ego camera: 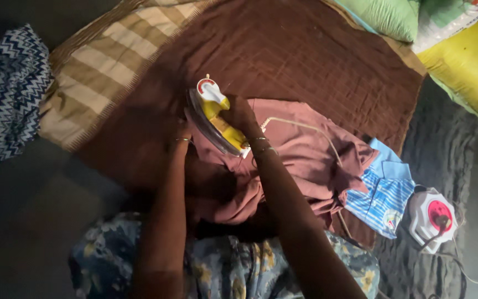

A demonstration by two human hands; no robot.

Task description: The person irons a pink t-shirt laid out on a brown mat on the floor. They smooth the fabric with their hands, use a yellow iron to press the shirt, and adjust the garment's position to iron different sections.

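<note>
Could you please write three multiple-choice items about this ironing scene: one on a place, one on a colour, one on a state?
1. Where does the blue striped shirt lie?
A. Under the iron
B. Between the brown garment and the white socket box
C. On the green pillow

2. What colour is the iron's handle?
A. Yellow
B. Black
C. Blue

3. What is the right hand doing?
A. Resting open on the floor
B. Holding the cord
C. Gripping the iron's handle

Answers:
1. B: the shirt lies right of the brown garment, beside the socket box.
2. A: the iron has a yellow handle with a white and red dial.
3. C: the right hand closes on the handle, while the left hand presses the cloth beside it.
</note>
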